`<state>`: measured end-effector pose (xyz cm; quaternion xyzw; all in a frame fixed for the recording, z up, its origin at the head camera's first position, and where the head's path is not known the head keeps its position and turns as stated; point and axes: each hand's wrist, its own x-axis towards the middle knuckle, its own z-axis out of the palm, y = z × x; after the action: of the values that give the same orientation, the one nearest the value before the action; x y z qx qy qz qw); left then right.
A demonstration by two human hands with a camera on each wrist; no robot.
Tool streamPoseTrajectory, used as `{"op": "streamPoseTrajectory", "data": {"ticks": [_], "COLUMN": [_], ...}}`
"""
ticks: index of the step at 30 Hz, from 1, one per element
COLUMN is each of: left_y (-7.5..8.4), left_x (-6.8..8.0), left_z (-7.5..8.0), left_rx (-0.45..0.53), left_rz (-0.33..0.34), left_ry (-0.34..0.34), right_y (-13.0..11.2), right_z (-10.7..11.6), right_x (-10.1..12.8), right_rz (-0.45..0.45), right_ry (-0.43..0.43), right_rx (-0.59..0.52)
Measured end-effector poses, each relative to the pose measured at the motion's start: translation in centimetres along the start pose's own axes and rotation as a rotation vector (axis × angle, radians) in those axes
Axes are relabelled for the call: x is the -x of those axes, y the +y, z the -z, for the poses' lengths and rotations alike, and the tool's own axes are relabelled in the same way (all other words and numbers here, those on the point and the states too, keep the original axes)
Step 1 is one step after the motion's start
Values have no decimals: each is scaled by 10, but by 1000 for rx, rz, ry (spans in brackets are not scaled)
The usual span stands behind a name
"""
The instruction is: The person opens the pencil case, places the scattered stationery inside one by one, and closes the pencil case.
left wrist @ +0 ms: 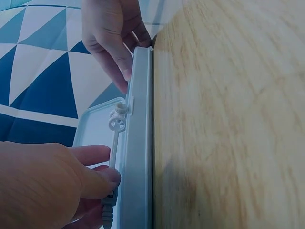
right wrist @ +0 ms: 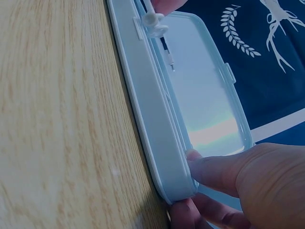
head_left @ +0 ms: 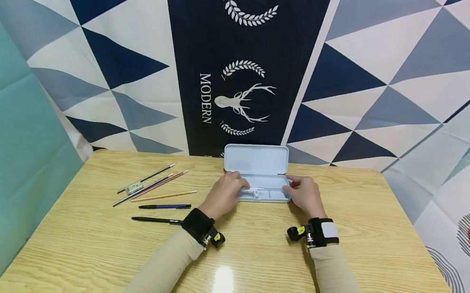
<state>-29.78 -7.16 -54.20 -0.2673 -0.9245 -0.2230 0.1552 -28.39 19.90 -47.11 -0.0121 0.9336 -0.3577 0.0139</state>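
The open case (head_left: pixel 262 187) sits at the tabletop's (head_left: pixel 248 262) far edge. Left hand (head_left: pixel 224 194) pinches a white pen (left wrist: pixel 116 138) inside; right hand (head_left: pixel 305 194) grips the case's end. Light, stiff, probably slippery plastic: best held by the rims.

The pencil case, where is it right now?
In the head view, the pencil case lies open at the table's far middle, between the left hand and right hand.

A light wooden table (head_left: pixel 256 273) with a glossy, grained top carries everything. Near its far edge lies a pale blue pencil case (head_left: pixel 257 177), lid standing open. To the left lie a loose cluster of pencils (head_left: pixel 158 184) and — nearer the front — two dark pens (head_left: pixel 164 206), roughly parallel.
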Motion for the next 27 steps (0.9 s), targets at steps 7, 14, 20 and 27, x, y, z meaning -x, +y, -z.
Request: {"op": "streamPoseTrajectory", "data": {"ticks": [7, 14, 20, 27], "left_y": [-5, -3, 5, -1], "left_x": [-2, -1, 0, -7], "left_z": [-8, -8, 2, -5], "left_rx": [-58, -52, -54, -84], "left_rz": [-29, -15, 2, 16], "left_ry": [-1, -1, -35, -75], "right_y": [0, 0, 0, -1], "right_z": [0, 0, 0, 0], "right_x": [0, -1, 0, 0], "right_rz": [-3, -5, -1, 3], "right_ry": [-1, -3, -1, 0], "right_rx": [-4, -3, -2, -6]}}
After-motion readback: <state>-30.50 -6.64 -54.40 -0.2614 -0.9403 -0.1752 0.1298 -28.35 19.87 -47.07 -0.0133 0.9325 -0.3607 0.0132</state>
